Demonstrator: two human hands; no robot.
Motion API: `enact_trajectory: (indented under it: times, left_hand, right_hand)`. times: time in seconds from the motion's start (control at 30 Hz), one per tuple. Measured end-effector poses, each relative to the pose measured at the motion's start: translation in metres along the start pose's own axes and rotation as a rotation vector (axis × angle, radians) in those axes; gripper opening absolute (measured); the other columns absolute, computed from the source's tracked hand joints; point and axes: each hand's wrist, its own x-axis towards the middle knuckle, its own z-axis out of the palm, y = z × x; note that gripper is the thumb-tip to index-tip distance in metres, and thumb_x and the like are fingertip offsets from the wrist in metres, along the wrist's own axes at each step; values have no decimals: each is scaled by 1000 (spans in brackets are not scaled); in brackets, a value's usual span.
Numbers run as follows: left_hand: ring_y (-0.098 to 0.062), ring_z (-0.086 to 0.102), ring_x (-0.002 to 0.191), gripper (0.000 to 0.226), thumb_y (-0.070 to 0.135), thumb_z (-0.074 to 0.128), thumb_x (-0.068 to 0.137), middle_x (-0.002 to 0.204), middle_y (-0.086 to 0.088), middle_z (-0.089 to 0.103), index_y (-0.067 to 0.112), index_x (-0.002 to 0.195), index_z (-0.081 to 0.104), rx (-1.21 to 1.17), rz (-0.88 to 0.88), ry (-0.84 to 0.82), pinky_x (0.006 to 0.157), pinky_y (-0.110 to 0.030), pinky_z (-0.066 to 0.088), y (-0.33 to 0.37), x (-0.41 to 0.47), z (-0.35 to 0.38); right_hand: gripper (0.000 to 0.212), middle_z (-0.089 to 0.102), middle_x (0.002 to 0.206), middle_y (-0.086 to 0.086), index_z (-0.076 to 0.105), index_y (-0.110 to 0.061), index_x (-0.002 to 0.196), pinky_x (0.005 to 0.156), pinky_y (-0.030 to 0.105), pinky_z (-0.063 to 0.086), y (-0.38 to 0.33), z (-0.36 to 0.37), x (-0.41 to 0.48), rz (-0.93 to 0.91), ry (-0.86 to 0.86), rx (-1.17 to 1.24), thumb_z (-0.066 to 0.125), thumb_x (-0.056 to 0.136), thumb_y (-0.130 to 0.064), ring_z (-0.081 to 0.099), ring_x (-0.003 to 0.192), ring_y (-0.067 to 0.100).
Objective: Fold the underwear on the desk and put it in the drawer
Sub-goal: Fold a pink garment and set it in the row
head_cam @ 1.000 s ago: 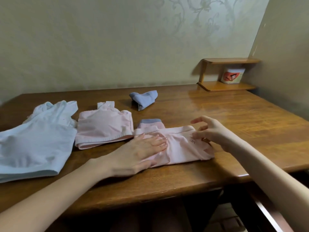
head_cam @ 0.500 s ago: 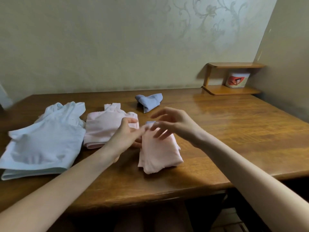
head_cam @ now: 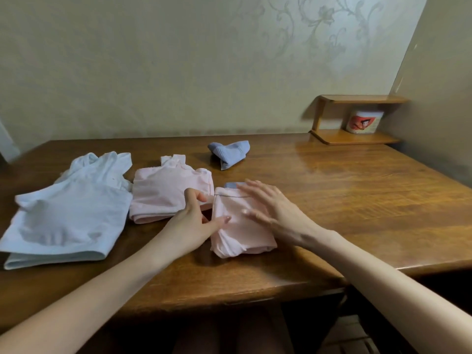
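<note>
Our left hand (head_cam: 196,222), loosely curled and holding nothing, touches its thumb to the left edge of the folded pink underwear (head_cam: 236,233) on the desk (head_cam: 357,200) — long axis running away from us. Our right hand (head_cam: 272,209) lies flat and open on top.

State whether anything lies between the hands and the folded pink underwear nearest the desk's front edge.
Nothing visible does. The left hand touches the pink underwear's left edge, and the right hand is spread over its top. The drawer is not clearly in view, so that path cannot be judged.
</note>
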Motion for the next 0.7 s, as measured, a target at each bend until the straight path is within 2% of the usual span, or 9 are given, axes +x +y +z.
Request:
enact_trajectory:
  times: [0.07, 0.1, 0.17, 0.23, 0.3, 0.4, 0.53, 0.6, 0.7]
  left_hand:
    - [-7, 55, 74, 55, 55, 58, 80, 98, 5, 45, 28, 103, 15, 116, 31, 44, 56, -20, 42, 5, -16, 3]
    - [-5, 53, 74, 55, 57, 58, 79, 98, 7, 40, 29, 101, 16, 172, 63, 94, 56, -18, 40, 6, -26, 4]
    - [-3, 50, 71, 54, 62, 59, 76, 91, 12, 37, 28, 97, 22, 210, 137, 151, 55, -16, 37, 7, -42, 6]
    - [-1, 47, 70, 52, 63, 61, 73, 88, 15, 37, 30, 95, 27, 242, 223, 131, 53, -15, 36, 5, -55, 9]
    - [-2, 48, 69, 46, 56, 65, 74, 87, 16, 39, 32, 93, 31, 268, 337, 133, 55, -13, 38, 1, -59, 13]
    - [-4, 52, 68, 30, 36, 69, 79, 81, 15, 47, 28, 85, 41, 243, 447, 180, 58, -12, 41, -5, -54, 14]
    - [2, 48, 64, 30, 14, 75, 74, 73, 17, 48, 26, 76, 48, 245, 594, 233, 60, -7, 37, -10, -49, 5]
    - [1, 50, 68, 29, 6, 77, 68, 77, 9, 55, 21, 79, 55, 382, 712, 269, 63, -5, 34, -10, -47, -8]
    - [-12, 57, 71, 39, 1, 80, 55, 80, 1, 58, 18, 83, 58, 654, 871, 254, 64, -17, 40, -18, -42, -21]
  right_hand:
    - [41, 56, 124, -2, 52, -28, 122, 99, 33, 43, -4, -4, -1, 99, 256, 34, 56, 88, -49, 49, 116, 14]
    - [33, 60, 108, -4, 55, -26, 109, 85, 31, 49, -7, -9, -4, 134, 298, 12, 62, 84, -45, 55, 100, 13]
    - [33, 59, 91, -6, 50, -27, 96, 72, 30, 53, -10, -19, -13, 172, 164, 56, 72, 76, -42, 58, 82, 12]
    - [44, 57, 90, -9, 47, -31, 97, 70, 28, 52, -15, -26, -26, 138, -75, 42, 78, 68, -43, 57, 79, 11]
    - [49, 54, 95, -13, 43, -35, 98, 71, 28, 51, -17, -24, -37, 44, -164, -86, 77, 65, -49, 56, 80, 9]
    - [36, 55, 94, -9, 48, -32, 94, 71, 33, 50, -11, -14, -44, -78, -29, -50, 75, 71, -41, 55, 75, 10]
    - [25, 57, 78, -10, 55, -28, 81, 69, 32, 49, -5, -14, -46, -98, 59, 90, 76, 74, -15, 53, 71, 9]
    - [26, 59, 74, -10, 58, -27, 76, 67, 32, 49, -3, -16, -45, -97, 121, 102, 77, 73, -10, 55, 70, 9]
    - [12, 59, 76, -10, 67, -19, 77, 66, 24, 48, 0, -20, -45, -106, 76, 73, 77, 74, -12, 56, 71, 5]
